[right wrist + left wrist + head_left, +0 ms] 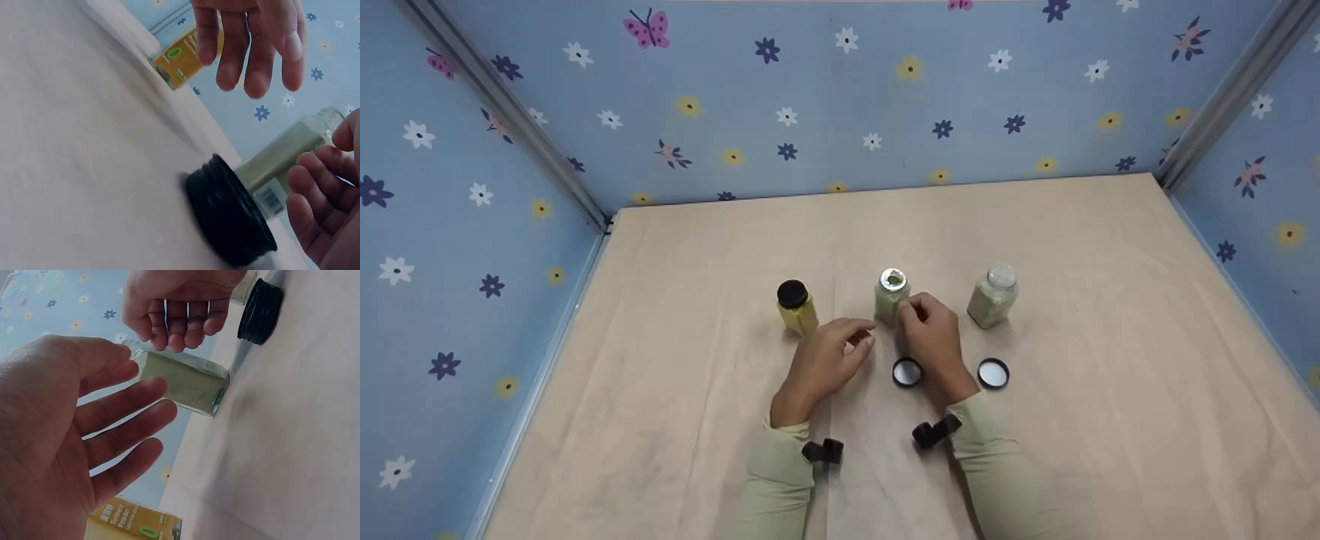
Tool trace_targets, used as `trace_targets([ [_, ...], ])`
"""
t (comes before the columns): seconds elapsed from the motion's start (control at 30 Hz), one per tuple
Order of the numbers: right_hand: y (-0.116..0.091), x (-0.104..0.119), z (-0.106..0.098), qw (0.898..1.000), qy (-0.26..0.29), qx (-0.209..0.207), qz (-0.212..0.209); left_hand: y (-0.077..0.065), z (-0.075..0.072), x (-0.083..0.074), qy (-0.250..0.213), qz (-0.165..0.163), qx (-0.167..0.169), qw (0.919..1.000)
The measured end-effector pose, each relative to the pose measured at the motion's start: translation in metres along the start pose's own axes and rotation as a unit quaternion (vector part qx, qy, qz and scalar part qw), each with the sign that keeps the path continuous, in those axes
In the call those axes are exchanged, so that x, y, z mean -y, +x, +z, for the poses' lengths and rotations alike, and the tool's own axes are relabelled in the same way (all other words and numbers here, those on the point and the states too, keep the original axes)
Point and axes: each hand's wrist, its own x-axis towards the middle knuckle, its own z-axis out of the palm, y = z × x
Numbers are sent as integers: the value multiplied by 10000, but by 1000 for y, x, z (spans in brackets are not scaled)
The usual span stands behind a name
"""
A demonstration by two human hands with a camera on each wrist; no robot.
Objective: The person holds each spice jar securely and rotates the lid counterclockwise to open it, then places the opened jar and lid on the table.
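Observation:
A glass bottle of green powder stands upright in the middle; its silvery mouth seal has a hole through which green shows. My right hand is just right of this bottle, fingers curled and thumb close to the index finger; nothing shows in its grasp. To the bottle's lower left, my left hand hovers with loosely bent fingers, holding nothing. In the left wrist view, its fingertips overlap the bottle's side. A black lid with a white inside lies between the wrists, open side up.
Left of my hands stands a turmeric powder bottle, yellow with its black cap on. On the right is an uncapped bottle of pale green powder, whitish over its mouth. A second black lid lies in front of it. Flowered walls enclose the table.

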Motion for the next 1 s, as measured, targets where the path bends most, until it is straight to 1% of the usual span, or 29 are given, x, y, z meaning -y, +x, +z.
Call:
trace_targets([
  [0.2,-3,3,1,9997,215,94,-85,-1,-5,0,55,-159,-452,9988],
  [0.33,-5,4,2,9988,398,187,-216,0,-8,0,15,-100,-845,9964],
  [0.4,-6,5,3,9984,438,237,-279,0,-9,1,-83,-59,-1076,9941],
  [0.5,-8,7,4,9978,449,346,-335,-1,-11,2,-290,-86,-1412,9895],
  [0.63,-11,10,6,9974,447,460,-343,-3,-13,5,-600,-269,-1832,9809],
  [0.73,-12,11,7,9971,461,531,-291,-4,-15,10,-782,-334,-2162,9726],
  [0.87,-14,13,10,9968,427,635,-216,-6,-17,17,-909,-289,-2626,9602],
  [1.0,-16,15,12,9958,553,691,-231,-7,-17,23,-1081,-258,-3040,9462],
])
